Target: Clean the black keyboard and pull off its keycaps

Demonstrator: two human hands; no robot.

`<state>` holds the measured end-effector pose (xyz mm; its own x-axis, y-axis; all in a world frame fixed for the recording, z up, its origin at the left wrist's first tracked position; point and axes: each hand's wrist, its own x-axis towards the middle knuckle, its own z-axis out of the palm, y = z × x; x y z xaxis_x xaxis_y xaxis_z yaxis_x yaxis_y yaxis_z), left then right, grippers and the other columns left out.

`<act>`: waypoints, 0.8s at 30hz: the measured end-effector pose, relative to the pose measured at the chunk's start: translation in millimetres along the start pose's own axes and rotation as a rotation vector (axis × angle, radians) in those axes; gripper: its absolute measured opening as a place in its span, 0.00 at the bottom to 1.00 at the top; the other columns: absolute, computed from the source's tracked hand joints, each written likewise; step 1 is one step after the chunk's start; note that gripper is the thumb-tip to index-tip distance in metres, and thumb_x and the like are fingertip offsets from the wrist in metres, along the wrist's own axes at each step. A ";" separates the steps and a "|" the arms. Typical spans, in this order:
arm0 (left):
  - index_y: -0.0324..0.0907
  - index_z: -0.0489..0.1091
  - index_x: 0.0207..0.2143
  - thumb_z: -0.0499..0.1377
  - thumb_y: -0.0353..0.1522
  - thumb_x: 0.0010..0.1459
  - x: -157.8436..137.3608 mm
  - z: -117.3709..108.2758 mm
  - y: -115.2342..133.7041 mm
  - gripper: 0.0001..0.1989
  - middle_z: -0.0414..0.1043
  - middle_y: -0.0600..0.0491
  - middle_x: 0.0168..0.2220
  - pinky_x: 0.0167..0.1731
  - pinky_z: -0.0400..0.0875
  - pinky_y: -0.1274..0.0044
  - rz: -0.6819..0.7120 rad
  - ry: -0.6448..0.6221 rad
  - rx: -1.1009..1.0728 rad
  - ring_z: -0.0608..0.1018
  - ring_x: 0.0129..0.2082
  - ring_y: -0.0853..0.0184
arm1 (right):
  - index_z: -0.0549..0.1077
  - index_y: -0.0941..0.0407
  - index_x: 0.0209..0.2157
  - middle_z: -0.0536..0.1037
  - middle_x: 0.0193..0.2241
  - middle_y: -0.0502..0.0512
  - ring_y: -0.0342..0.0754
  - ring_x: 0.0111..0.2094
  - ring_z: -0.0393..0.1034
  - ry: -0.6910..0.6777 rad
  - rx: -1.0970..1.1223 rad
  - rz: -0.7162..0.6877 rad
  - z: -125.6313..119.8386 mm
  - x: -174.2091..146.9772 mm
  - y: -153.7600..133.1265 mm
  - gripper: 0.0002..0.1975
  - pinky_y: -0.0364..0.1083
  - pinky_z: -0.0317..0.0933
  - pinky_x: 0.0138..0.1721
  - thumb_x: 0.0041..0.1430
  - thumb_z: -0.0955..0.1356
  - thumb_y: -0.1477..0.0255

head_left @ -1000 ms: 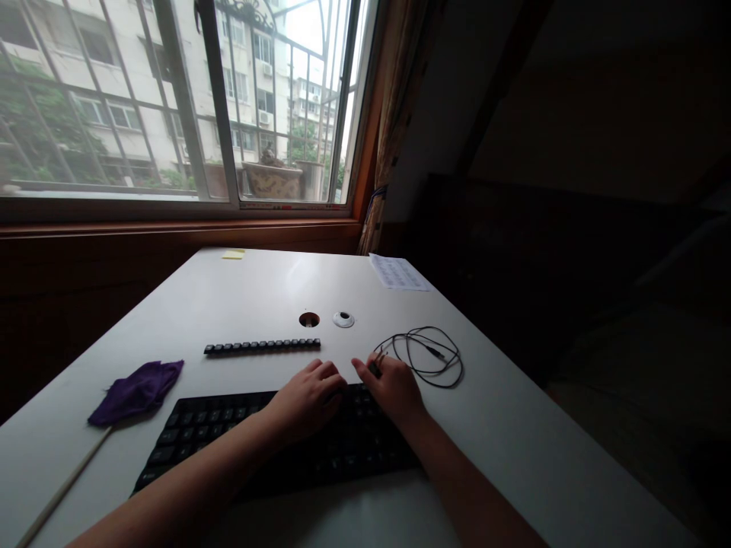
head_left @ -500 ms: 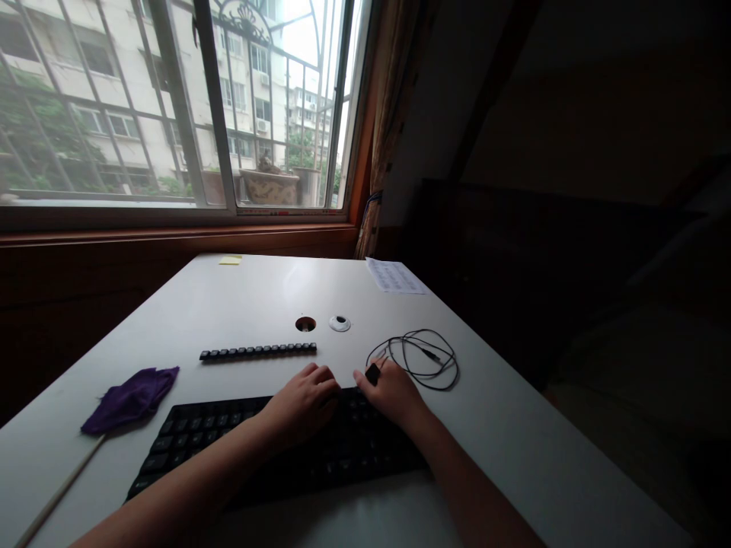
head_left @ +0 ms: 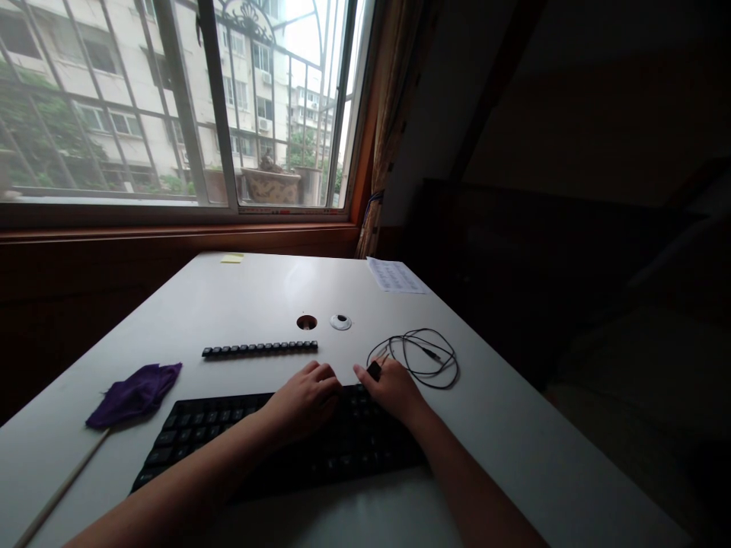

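A black keyboard [head_left: 197, 435] lies at the table's near side, partly covered by my forearms. Over its middle rests my left hand [head_left: 308, 402], closed, with the fingers curled under; whatever is at their tips is hidden. At the keyboard's upper right, my right hand [head_left: 394, 388] is closed on a small black keycap [head_left: 374, 370], pinched by the thumb. Thin wire-like prongs [head_left: 386, 355] poke out just beyond those fingers; I cannot tell what they belong to. Behind the keyboard stretches a straight row of black keycaps [head_left: 260, 349], apart from both hands.
A coiled black cable [head_left: 432, 354] lies right of my right hand. A purple cloth on a stick [head_left: 134, 396] is at left. Further back are a round table hole [head_left: 307, 323], its white cover [head_left: 341, 323], a printed sheet [head_left: 396, 275] and a yellow note [head_left: 232, 259].
The whole view has shifted very slightly. Both hands keep nearly the same place and grip, and the keycap in my right hand has tilted a little.
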<state>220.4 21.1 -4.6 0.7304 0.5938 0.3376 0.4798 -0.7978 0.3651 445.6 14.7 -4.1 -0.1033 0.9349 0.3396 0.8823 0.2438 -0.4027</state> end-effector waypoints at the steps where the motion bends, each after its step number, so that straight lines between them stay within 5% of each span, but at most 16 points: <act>1: 0.44 0.72 0.43 0.57 0.26 0.61 0.1 -0.2 0.2 0.10 0.70 0.49 0.45 0.47 0.70 0.69 0.000 -0.001 0.000 0.70 0.44 0.60 | 0.65 0.55 0.20 0.71 0.21 0.52 0.46 0.24 0.68 0.004 -0.001 0.001 0.2 0.0 0.1 0.21 0.44 0.57 0.28 0.62 0.64 0.57; 16: 0.44 0.72 0.43 0.57 0.25 0.60 -0.7 -0.4 -0.4 0.10 0.71 0.49 0.43 0.46 0.70 0.70 -0.005 -0.003 0.008 0.71 0.43 0.60 | 0.66 0.55 0.27 0.70 0.28 0.55 0.49 0.33 0.67 0.049 -0.072 -0.088 2.6 -0.3 -2.1 0.13 0.45 0.60 0.37 0.61 0.65 0.62; 24: 0.44 0.72 0.43 0.57 0.25 0.60 1.1 1.1 -0.9 0.10 0.71 0.49 0.43 0.46 0.70 0.70 0.000 -0.006 0.014 0.72 0.43 0.61 | 0.69 0.55 0.24 0.74 0.22 0.54 0.47 0.25 0.69 -0.029 -0.112 -0.087 1.1 -3.2 -6.3 0.20 0.45 0.56 0.29 0.66 0.60 0.60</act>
<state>221.3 22.3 -5.5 0.7332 0.5931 0.3326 0.4864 -0.7993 0.3529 439.8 10.4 -3.6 -0.1937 0.9187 0.3441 0.9148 0.2959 -0.2751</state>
